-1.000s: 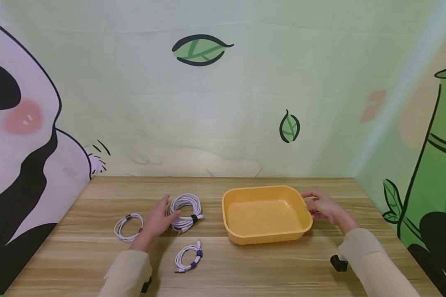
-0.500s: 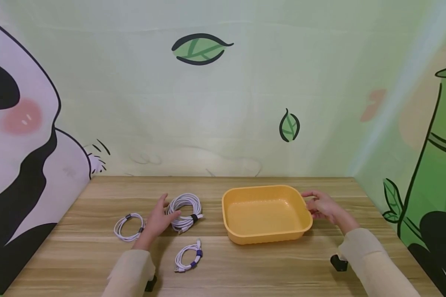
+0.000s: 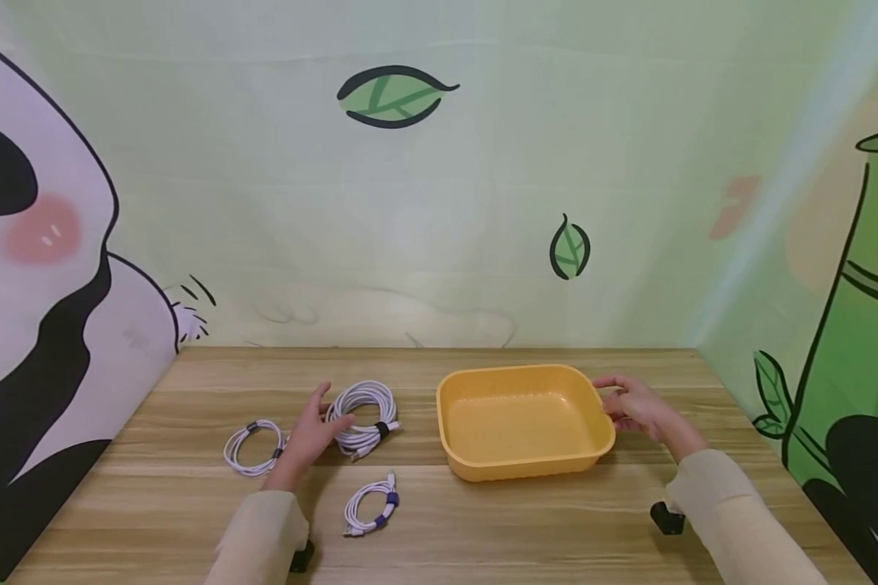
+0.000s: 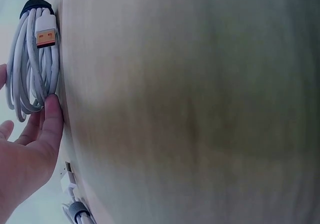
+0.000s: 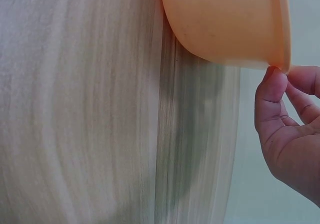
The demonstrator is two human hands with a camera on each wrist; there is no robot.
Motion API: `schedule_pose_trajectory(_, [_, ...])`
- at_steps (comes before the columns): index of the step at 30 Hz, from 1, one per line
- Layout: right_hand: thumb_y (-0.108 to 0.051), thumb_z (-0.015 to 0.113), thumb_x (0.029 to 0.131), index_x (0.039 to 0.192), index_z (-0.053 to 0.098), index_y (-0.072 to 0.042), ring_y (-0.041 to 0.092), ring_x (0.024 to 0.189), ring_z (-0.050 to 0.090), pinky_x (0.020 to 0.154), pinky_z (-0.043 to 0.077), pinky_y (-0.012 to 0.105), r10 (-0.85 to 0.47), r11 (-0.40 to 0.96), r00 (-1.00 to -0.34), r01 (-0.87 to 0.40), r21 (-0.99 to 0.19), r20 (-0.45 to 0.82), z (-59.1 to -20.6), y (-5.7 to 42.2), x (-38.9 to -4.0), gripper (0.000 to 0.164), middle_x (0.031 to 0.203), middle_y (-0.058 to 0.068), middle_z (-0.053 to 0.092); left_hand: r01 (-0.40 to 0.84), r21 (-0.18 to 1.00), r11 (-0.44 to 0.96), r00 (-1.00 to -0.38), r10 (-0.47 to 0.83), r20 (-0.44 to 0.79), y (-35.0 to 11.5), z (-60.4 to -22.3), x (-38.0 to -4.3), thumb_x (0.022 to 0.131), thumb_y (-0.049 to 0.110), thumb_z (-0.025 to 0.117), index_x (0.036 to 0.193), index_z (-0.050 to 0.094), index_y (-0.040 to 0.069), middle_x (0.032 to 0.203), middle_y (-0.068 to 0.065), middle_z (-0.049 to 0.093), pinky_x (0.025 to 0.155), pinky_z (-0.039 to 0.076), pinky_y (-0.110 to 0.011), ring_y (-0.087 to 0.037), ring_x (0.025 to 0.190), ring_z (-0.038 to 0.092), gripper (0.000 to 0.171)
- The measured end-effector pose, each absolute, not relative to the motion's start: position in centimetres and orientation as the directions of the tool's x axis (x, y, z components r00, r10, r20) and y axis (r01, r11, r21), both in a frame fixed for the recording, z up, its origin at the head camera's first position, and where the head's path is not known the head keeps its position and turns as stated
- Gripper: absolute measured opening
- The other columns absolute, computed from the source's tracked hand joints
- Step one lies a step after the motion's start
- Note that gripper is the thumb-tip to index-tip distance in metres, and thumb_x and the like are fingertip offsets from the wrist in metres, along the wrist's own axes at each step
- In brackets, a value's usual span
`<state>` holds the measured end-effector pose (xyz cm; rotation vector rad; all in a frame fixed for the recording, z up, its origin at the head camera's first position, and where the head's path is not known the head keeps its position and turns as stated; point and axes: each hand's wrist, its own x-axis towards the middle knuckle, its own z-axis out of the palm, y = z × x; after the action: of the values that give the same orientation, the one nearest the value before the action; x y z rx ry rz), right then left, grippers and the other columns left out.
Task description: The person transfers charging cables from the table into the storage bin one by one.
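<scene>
On the wooden table, my left hand (image 3: 309,431) is spread at the left edge of a large coil of white cable (image 3: 386,400). The left thumb reaches over the strands. In the left wrist view, a digit touches the end of this cable coil (image 4: 30,64), which has a black strap and a USB plug. Its other fingers are partly hidden. My right hand (image 3: 640,413) is at the right end of a yellow plastic basket (image 3: 527,470). In the right wrist view, the right thumb and a finger pinch the rim of the basket (image 5: 225,24).
A thin white cable coil (image 3: 252,470) lies left of my left hand. Another small white coil (image 3: 371,528), with blue straps, lies nearer the front. The wooden table (image 3: 497,536) meets a printed cloth backdrop (image 3: 483,203) at its far edge.
My left hand shifts very slightly at the edge of the large cable coil, and its sleeve moves a little to the right. The right hand, basket and coils stay where they were.
</scene>
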<state>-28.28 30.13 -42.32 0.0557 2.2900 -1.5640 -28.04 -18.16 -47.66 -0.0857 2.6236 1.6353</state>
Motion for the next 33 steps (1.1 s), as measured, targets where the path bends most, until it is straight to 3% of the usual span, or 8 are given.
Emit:
schedule_pose_trajectory(8, [0.000, 0.047, 0.081, 0.131, 0.027, 0.003, 0.009, 0.056, 0.050, 0.054, 0.048, 0.023, -0.158, 0.381, -0.933, 0.245, -0.892, -0.323, -42.32, 30.03, -28.22, 0.053, 0.077, 0.003, 0.053, -0.049, 0.911, 0.409, -0.999, -0.031, -0.040, -17.87, -47.71, -27.84, 0.081, 0.011, 0.058, 0.132, 0.032, -0.002, 0.126, -0.031, 0.042, 0.088, 0.044, -0.037, -0.036, 0.110, 0.047, 0.059])
schedule_pose_trajectory(13, [0.000, 0.046, 0.081, 0.130, 0.027, 0.003, 0.009, 0.055, 0.050, 0.053, 0.048, 0.022, -0.165, 0.372, -0.932, 0.244, -0.896, -0.322, -42.33, 30.04, -28.19, 0.053, 0.072, 0.000, 0.054, -0.077, 0.921, 0.382, -0.997, -0.050, -0.062, -17.76, -47.64, -27.93, 0.080, 0.009, 0.058, 0.131, 0.035, -0.002, 0.122, -0.030, 0.046, 0.067, 0.046, -0.021, -0.020, 0.087, 0.055, 0.057])
schedule_pose_trajectory(18, [-0.001, 0.046, 0.082, 0.130, 0.027, 0.003, 0.010, 0.056, 0.050, 0.053, 0.048, 0.023, -0.164, 0.379, -0.933, 0.241, -0.894, -0.321, -42.31, 29.96, -28.17, 0.052, 0.073, 0.001, 0.056, -0.107, 0.923, 0.369, -0.994, -0.057, -0.093, -17.80, -47.66, -28.04, 0.080, 0.009, 0.058, 0.131, 0.035, 0.000, 0.114, -0.028, 0.050, 0.061, 0.045, -0.020, -0.010, 0.071, 0.052, 0.057])
schedule_pose_trajectory(33, [-0.001, 0.044, 0.083, 0.131, 0.025, 0.004, 0.009, 0.055, 0.049, 0.053, 0.047, 0.022, -0.173, 0.382, -0.932, 0.236, -0.894, -0.320, -42.28, 30.01, -28.10, 0.053, 0.072, 0.000, 0.056, -0.147, 0.948, 0.284, -0.989, -0.068, -0.132, -17.59, -47.36, -27.71, 0.079, 0.005, 0.058, 0.133, 0.030, 0.000, 0.116, -0.031, 0.047, 0.063, 0.048, -0.021, -0.012, 0.073, 0.054, 0.062])
